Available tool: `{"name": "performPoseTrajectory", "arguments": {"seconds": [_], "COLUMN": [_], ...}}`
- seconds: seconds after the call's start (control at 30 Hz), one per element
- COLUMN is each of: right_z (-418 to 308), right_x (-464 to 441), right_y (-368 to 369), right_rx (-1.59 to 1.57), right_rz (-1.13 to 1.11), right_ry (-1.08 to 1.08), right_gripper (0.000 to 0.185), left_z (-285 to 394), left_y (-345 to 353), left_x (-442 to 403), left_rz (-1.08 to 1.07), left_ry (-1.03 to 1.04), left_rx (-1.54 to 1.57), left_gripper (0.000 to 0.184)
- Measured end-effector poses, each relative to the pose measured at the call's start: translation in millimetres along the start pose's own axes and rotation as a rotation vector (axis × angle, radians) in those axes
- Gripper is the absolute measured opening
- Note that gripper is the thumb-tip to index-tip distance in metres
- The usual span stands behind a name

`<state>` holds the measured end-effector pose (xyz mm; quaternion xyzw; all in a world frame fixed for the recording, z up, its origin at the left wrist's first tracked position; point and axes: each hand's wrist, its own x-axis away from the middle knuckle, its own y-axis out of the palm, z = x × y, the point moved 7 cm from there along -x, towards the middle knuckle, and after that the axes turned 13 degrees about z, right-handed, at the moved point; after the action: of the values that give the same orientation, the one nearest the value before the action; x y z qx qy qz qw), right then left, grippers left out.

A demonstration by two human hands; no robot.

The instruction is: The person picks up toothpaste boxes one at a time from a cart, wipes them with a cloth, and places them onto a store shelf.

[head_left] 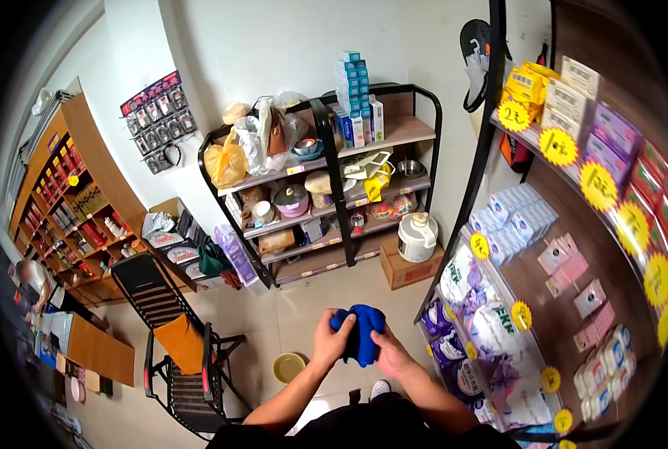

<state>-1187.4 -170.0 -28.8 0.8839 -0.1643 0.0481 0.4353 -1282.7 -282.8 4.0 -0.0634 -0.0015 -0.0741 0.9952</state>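
A bunched blue cloth (pixel 362 334) is held in front of my body, above the tiled floor. My left hand (pixel 330 340) grips its left side, with the thumb laid over the fabric. On the other side, my right hand (pixel 391 354) has its fingers closed on the cloth's right edge. The cloth is folded into a thick wad, and the fingertips behind it are hidden. Below and to the left of my hands, an olive-yellow basin (pixel 289 368) sits on the floor.
A reclining chair (pixel 177 337) with an orange cloth stands to the left. Black-framed shelves (pixel 311 269) line the wall ahead, beside a rice cooker (pixel 418 238) on a cardboard box (pixel 405 273). Close on my right rises a goods shelf (pixel 543 284) with yellow price tags. A person (pixel 35 280) is at far left.
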Motion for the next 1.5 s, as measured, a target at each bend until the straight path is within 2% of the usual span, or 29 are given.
{"name": "performPoseTrajectory", "arguments": {"seconds": [0.07, 0.1, 0.17, 0.27, 0.37, 0.4, 0.53, 0.63, 0.67, 0.73, 0.83, 0.87, 0.93, 0.97, 1.1, 1.17, 1.2, 1.27, 1.33, 1.4, 1.43, 1.47, 1.5], "right_z": [-23.5, -34.9, -68.4, -94.1, -127.2, -134.8, -172.7, -198.5, -204.3, -228.1, -255.0, -266.3, -304.1, -317.8, -380.4, -419.7, -435.3, -467.3, -496.6, -519.7, -539.9, -546.4, -554.7], "right_x": [-38.5, -56.7, -94.1, -156.4, -210.9, -230.4, -307.6, -366.5, -385.0, -416.0, -465.0, -485.9, -509.7, -534.8, -623.6, -674.2, -702.7, -760.6, -801.4, -853.2, -855.5, -885.7, -908.2], "right_y": [-4.8, -3.2, -4.3, -24.8, -38.7, -45.6, -56.6, -66.4, -70.8, -74.6, -104.4, -114.1, -103.4, -120.9, -148.6, -160.5, -169.8, -191.6, -190.3, -197.4, -167.8, -168.5, -163.0], "right_rx": [0.156, 0.157, 0.38, 0.391, 0.362, 0.342, 0.197, 0.133, 0.099, 0.061, -0.026, -0.064, -0.196, -0.152, -0.189, 0.005, -0.009, 0.143, 0.135, 0.343, 0.439, 0.462, 0.569], "right_rz": [0.101, 0.105, 0.184, 0.233, 0.378, 0.411, 0.46, 0.492, 0.497, 0.506, 0.591, 0.526, 0.568, 0.55, 0.535, 0.512, 0.549, 0.624, 0.66, 0.618, 0.542, 0.491, 0.449], "right_ry": [-0.155, -0.147, -0.318, -0.434, -0.406, -0.396, -0.427, -0.462, -0.473, -0.509, -0.469, -0.431, -0.432, -0.469, -0.426, -0.508, -0.525, -0.601, -0.572, -0.615, -0.706, -0.763, -0.846], "right_gripper": [0.068, 0.068, 0.064, 0.058, 0.054, 0.054, 0.058, 0.056, 0.055, 0.053, 0.05, 0.057, 0.066, 0.07, 0.057, 0.048, 0.045, 0.048, 0.047, 0.047, 0.046, 0.04, 0.038], "left_z": [3.4, 18.8, 22.0, 31.4, 35.7, 30.9, 72.7, 87.4, 91.2, 107.3, 114.4, 114.2, 113.7, 116.5, 104.4, 114.8, 123.4, 138.5, 181.7, 206.5, 219.8, 232.5, 245.8], "left_y": [34.2, 49.1, 71.5, 105.7, 140.5, 152.8, 199.3, 242.8, 257.3, 285.7, 323.1, 333.5, 352.7, 359.7, 400.4, 425.5, 440.3, 470.4, 497.4, 525.1, 537.5, 550.1, 559.2], "left_x": [-30.7, -39.4, -70.0, -122.9, -195.8, -224.4, -335.3, -419.5, -442.7, -478.6, -520.3, -530.5, -548.4, -555.0, -606.6, -630.7, -644.8, -670.7, -684.6, -709.3, -718.3, -726.8, -736.7], "left_rz": [-0.155, -0.257, -0.329, -0.44, -0.491, -0.542, -0.581, -0.639, -0.67, -0.71, -0.7, -0.707, -0.756, -0.772, -0.734, -0.687, -0.638, -0.596, -0.432, -0.454, -0.443, -0.428, -0.396], "left_ry": [0.005, -0.045, -0.039, 0.003, 0.208, 0.194, 0.389, 0.432, 0.389, 0.467, 0.512, 0.515, 0.389, 0.344, 0.397, 0.44, 0.487, 0.506, 1.021, 1.017, 1.135, 1.254, 1.295], "left_rx": [0.093, 0.132, 0.092, -0.025, -0.164, -0.191, -0.273, -0.274, -0.268, -0.252, -0.176, -0.181, -0.196, -0.246, -0.128, -0.163, -0.188, -0.258, -0.355, -0.409, -0.477, -0.544, -0.548], "left_gripper": [0.044, 0.053, 0.054, 0.055, 0.046, 0.04, 0.034, 0.031, 0.03, 0.029, 0.027, 0.027, 0.024, 0.024, 0.029, 0.03, 0.031, 0.033, 0.035, 0.035, 0.034, 0.033, 0.031]}}
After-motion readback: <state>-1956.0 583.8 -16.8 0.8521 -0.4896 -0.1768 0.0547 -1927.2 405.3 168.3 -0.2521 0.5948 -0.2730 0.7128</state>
